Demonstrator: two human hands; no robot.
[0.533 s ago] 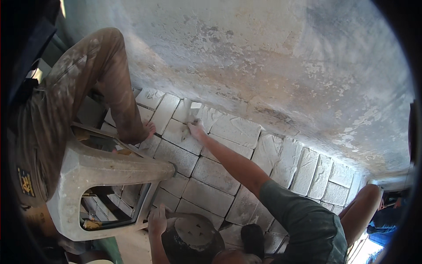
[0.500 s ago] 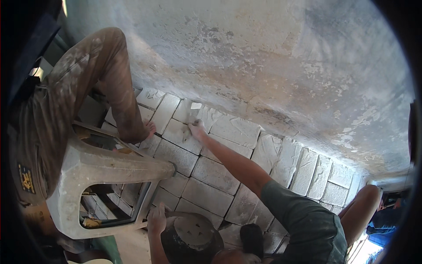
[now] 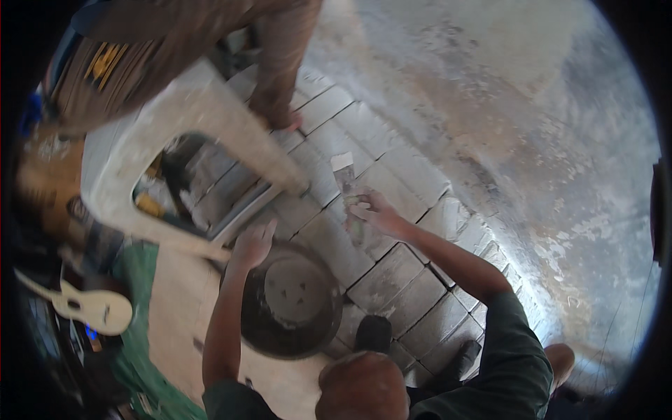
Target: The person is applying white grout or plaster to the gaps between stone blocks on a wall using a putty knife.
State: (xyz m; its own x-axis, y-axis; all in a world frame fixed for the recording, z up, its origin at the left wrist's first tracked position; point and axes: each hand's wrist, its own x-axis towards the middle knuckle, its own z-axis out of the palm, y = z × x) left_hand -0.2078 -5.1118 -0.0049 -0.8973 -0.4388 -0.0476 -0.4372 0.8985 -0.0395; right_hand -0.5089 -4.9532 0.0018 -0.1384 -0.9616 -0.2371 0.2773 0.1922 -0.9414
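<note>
My right hand (image 3: 378, 213) is closed around a narrow flat scraper (image 3: 345, 179) with a pale, bright end, held low over white rectangular blocks (image 3: 399, 185) laid in rows. Blur hides exactly how the fingers grip it. At the upper left rim of a round black basin (image 3: 257, 334), my left hand (image 3: 253, 243) has its fingers stretched out; whether it touches the rim I cannot tell. Inside the basin lies a pale grey mix (image 3: 292, 290) with a few small dark marks on its surface.
A whitish plastic stool (image 3: 175, 105) stands close to my left hand, with a brown-trousered person's leg (image 3: 280, 59) beyond it. A worn, peeling wall (image 3: 490, 105) bounds the blocks. Lower left are a ukulele-like instrument (image 3: 101, 309) and green sheeting (image 3: 140, 280).
The view has turned, bringing the basin and instrument into fuller sight. My right arm has bent, and its hand with the scraper is farther from the other person's bare foot. My left hand stays by the basin.
</note>
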